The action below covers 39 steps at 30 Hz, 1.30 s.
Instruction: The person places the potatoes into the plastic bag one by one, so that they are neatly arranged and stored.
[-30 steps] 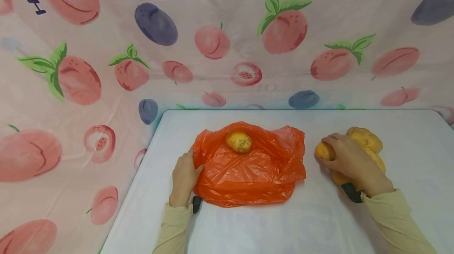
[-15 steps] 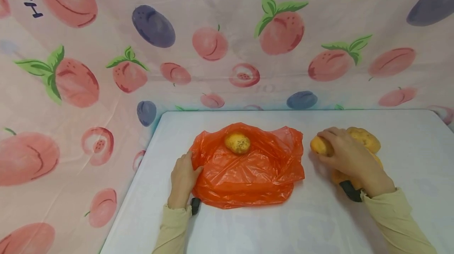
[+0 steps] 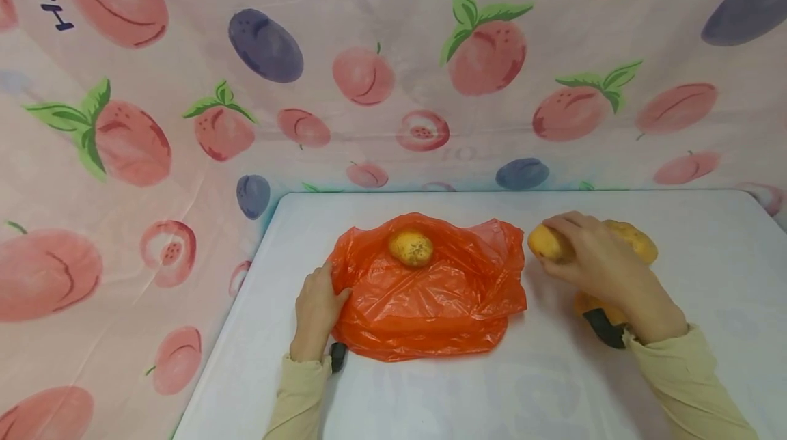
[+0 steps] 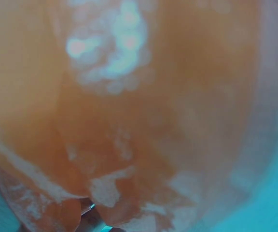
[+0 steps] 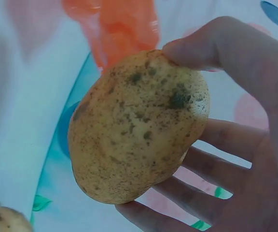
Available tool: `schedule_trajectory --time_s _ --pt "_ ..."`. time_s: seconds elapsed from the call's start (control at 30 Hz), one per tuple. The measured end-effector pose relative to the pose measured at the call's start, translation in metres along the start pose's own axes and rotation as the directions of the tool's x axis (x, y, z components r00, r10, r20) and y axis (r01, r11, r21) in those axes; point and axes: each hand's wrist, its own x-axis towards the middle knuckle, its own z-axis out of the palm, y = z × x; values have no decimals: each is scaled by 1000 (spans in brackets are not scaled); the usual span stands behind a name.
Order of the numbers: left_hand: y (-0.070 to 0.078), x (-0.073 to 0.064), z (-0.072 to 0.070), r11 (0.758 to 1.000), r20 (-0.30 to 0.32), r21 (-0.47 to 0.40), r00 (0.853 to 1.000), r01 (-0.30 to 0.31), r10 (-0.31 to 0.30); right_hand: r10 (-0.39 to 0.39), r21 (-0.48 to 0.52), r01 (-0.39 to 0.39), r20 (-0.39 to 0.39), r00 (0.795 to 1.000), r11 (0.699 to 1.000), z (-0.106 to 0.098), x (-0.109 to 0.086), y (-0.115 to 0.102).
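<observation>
An orange plastic bag lies spread on the white table, with one potato on its far part. At the bag's left edge my left hand holds the plastic between thumb and fingers. Blurred bag film fills most of the left wrist view, hiding those fingertips. To the right of the bag, my right hand grips a spotted potato between thumb and fingers. Behind and below that hand sit other potatoes, one at the back and one near the wrist, both partly covered.
A white table carries everything. Behind it and on the left hangs a fruit-printed cloth. Dark straps circle both wrists, the right strap close to the near potato. Table surface lies between bag and right-hand potatoes.
My right hand has lifted its potato and carried it slightly left and away from the other potatoes. The left hand stays at the bag's edge.
</observation>
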Motion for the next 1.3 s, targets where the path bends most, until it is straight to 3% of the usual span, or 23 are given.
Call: schedule_trajectory --time_s 0.17,0.47,0.8,1.3 --pt "-1 -1 0 1000 -8 11 1000 -3 3 13 6 -14 23 1000 1000 -7 5 -14" --pt "-1 -1 1 1000 -12 7 1000 -8 8 -23 21 23 -14 1000 1000 -4 13 -33" --pt "-1 0 1 1000 -7 6 1000 -2 2 -25 2 25 26 999 1000 -7 23 -50" --pt "0 -1 1 1000 -4 1 1000 -2 2 -52 59 49 58 997 997 7 34 -75"
